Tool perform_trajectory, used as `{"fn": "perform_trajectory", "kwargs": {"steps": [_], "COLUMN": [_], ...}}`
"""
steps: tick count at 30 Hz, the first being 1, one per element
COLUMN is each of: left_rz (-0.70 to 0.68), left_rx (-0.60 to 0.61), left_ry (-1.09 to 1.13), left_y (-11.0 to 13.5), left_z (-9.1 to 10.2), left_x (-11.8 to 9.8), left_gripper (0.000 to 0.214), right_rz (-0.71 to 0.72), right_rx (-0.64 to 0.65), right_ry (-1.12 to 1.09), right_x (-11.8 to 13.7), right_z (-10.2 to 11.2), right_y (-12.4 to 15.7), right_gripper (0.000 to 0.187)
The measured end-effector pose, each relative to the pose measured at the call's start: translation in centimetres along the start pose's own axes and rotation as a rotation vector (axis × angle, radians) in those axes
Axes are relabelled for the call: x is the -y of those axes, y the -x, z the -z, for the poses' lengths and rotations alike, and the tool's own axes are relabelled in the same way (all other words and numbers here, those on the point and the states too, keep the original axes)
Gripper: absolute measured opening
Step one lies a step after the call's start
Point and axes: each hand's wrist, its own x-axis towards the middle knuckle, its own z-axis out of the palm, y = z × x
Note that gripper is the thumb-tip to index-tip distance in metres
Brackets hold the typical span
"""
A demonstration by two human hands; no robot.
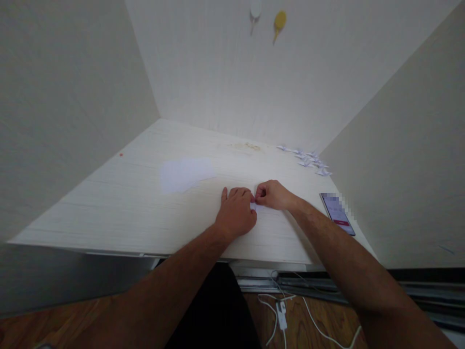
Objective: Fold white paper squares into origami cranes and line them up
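My left hand [236, 209] and my right hand [273, 195] meet near the front middle of a pale wooden desk [127, 198]. Both have their fingers curled and pinched on a small white piece of paper [254, 206] pressed against the desk between them. Only a sliver of the paper shows between the fingertips. A stack of white paper sheets [185, 174] lies on the desk to the left of my hands.
Several small folded paper pieces [307, 159] lie at the back right corner. A phone [337, 213] with its screen lit lies by the right wall. Walls close the desk on three sides. White cables [281, 310] trail on the wooden floor below.
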Motion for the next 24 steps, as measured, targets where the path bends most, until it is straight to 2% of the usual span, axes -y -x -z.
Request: {"fn": "perform_trajectory", "kwargs": {"steps": [8,14,24], "left_rz": [-0.019,-0.027,-0.068], "left_rx": [0.009,0.029,0.032], "left_ry": [-0.017,-0.033,-0.045], "left_y": [0.0,0.1,0.0], "left_z": [0.2,0.5,0.2], "left_x": [-0.1,-0.2,0.4], "left_gripper": [0.023,0.027,0.030], "right_rz": [-0.043,-0.228,-0.321], "right_rx": [-0.051,0.073,0.174], "right_ry": [-0.105,-0.264,-0.226], "right_x": [-0.7,-0.2,0.0], "right_z": [-0.6,0.0,0.7], "right_y": [-0.2,-0.2,-1.1], "right_gripper": [0.013,0.023,0.029]}}
